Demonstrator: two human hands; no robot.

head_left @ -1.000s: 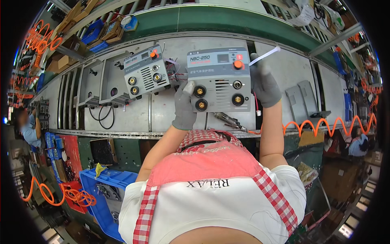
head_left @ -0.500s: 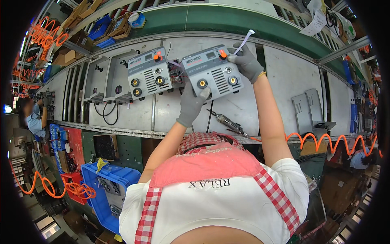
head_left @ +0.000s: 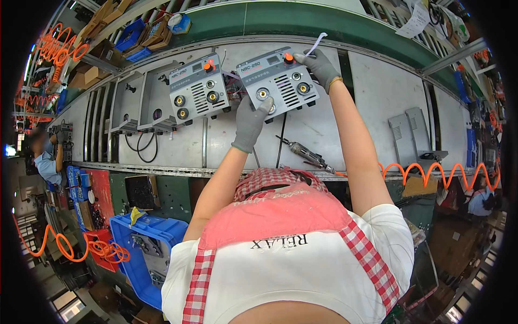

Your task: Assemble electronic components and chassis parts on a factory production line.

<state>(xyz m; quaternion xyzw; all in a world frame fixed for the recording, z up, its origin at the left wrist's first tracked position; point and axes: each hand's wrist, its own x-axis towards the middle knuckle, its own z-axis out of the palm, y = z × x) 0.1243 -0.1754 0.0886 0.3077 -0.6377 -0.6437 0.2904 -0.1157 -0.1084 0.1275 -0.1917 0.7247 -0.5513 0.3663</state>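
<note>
While both gloved hands steady a grey machine [head_left: 278, 81] near twelve o'clock from the wearer's chest, the step looks like one of positioning it by hand. The left hand [head_left: 249, 124] grips its seven o'clock corner, thumb bent over the front beside a round socket, the other fingers hidden behind. The right hand [head_left: 322, 70] clasps the corner between one and two o'clock, thumb by the orange knob [head_left: 288, 58]. A white strip [head_left: 317, 44] pokes up there (pinched or merely loose, I cannot tell). The machine sits askew, and whether it rests on the bench [head_left: 181, 148] is unclear. The next move seems to call for an even hold from both hands and care for the wires [head_left: 236, 89] at nine o'clock.

Those wires, and a second machine [head_left: 197, 89] just past them, crowd that side. Beyond, also toward nine, stand open metal shells [head_left: 156, 97]. A power screwdriver [head_left: 307, 155] lies at five o'clock, joined to an orange coiled hose [head_left: 426, 178]; bent metal covers [head_left: 404, 135] stand near four, and a blue bin [head_left: 170, 229] waits toward seven.
</note>
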